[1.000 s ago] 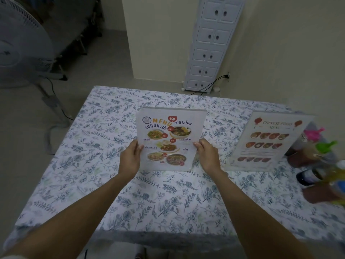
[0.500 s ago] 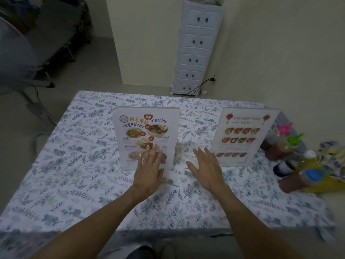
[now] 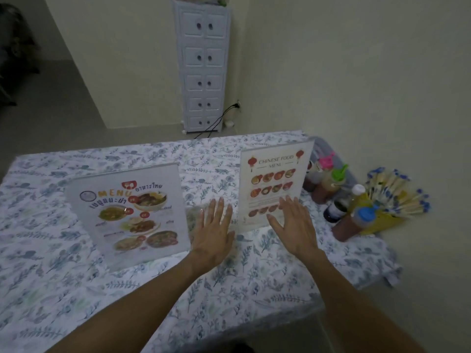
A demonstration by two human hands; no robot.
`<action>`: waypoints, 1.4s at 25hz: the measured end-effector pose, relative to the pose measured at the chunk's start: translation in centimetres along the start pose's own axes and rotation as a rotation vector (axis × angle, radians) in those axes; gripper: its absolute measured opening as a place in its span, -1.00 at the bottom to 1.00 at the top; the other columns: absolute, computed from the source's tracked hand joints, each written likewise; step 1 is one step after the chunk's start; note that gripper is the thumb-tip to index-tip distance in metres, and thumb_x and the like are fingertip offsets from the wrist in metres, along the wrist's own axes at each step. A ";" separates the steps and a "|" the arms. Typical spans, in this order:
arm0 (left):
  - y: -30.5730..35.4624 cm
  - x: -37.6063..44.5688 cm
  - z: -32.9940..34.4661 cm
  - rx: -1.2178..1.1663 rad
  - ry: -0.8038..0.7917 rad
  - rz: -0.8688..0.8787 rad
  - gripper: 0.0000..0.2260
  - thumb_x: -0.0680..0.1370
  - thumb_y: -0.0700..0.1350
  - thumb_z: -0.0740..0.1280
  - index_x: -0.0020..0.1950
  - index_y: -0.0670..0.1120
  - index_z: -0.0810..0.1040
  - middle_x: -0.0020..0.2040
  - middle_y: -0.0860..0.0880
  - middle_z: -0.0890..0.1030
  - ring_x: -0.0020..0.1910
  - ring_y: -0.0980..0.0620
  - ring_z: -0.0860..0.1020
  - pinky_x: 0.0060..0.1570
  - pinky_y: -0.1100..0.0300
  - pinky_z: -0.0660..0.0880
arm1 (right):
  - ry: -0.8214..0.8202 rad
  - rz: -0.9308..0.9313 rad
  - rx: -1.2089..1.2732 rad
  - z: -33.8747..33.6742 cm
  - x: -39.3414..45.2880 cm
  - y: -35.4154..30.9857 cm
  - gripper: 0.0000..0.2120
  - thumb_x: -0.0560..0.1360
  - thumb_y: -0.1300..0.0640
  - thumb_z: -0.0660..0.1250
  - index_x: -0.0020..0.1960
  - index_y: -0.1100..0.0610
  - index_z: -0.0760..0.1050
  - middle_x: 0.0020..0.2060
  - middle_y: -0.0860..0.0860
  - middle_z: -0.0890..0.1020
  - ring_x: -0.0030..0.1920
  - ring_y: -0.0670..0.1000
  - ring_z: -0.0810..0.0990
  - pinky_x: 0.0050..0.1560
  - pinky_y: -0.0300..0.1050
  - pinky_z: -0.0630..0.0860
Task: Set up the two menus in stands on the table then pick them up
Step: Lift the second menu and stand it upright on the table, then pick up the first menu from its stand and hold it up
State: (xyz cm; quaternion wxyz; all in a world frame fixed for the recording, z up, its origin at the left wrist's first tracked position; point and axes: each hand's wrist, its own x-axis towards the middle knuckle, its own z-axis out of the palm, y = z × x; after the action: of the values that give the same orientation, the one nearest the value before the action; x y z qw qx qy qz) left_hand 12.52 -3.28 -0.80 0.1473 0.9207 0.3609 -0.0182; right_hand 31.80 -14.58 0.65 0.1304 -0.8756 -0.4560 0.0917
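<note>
Menus two upright, hands two spread

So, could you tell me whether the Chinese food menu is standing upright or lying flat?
Upright. The Chinese food menu stands on its lower edge on the table, printed face toward the camera, and neither hand grips it.

**Item count, head view**

Two menus in clear stands: Thai menu, Chinese food menu. Two bare hands: left hand, right hand. One table under one floral tablecloth. At least five condiment bottles at the right edge: pink-capped bottle, green-capped bottle, white-capped bottle, dark bottle, blue-capped bottle; exact total uncertain. One yellow holder of blue-tipped sticks, too many and too blurred to count. One white drawer cabinet: five rows, two drawers each.
</note>
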 end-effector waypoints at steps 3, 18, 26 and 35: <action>1.6 2.5 0.3 -0.051 0.015 -0.052 -0.39 0.64 0.09 -0.05 0.57 -0.12 -0.27 0.55 -0.11 -0.35 0.56 -0.13 -0.32 0.54 -0.07 -0.26 | 0.039 0.064 0.085 -0.6 2.1 3.4 -0.30 0.56 -0.25 0.06 0.56 0.13 0.09 0.56 0.11 0.18 0.57 0.11 0.08 0.56 0.12 0.04; 7.3 8.9 1.8 -1.154 0.471 -0.559 -0.88 0.55 -0.15 0.33 0.03 -0.18 0.52 -0.10 0.07 0.65 -0.06 0.03 0.64 -0.13 0.24 0.58 | -0.086 0.030 0.701 0.3 11.9 10.5 -0.67 0.54 0.07 0.33 0.25 0.16 0.40 0.12 0.12 0.65 0.10 0.13 0.63 0.10 0.15 0.58; 4.6 13.4 -4.2 -1.173 0.529 -0.465 -0.89 0.53 -0.19 0.34 0.04 -0.07 0.53 0.09 -0.13 0.66 0.09 -0.12 0.62 0.13 -0.13 0.57 | -0.002 0.054 0.804 -4.5 16.6 6.5 -0.80 0.48 0.13 0.39 0.06 0.14 0.47 -0.02 0.01 0.68 -0.04 0.08 0.68 -0.02 0.22 0.64; 7.9 28.7 -12.6 -1.262 0.564 -0.380 -0.80 0.53 -0.25 0.34 0.15 -0.13 0.55 0.16 -0.19 0.65 0.09 -0.16 0.62 0.17 -0.13 0.55 | 0.151 0.054 0.779 -13.3 31.3 8.4 -0.75 0.47 0.12 0.41 0.01 0.28 0.48 -0.14 0.06 0.63 -0.13 0.10 0.64 -0.06 0.13 0.64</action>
State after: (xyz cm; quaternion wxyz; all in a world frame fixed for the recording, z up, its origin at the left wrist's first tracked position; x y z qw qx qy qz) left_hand 38.14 13.72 9.32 0.5472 0.5508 0.4810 0.4072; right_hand 59.74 4.63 9.38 0.4836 -0.7765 -0.3530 0.1964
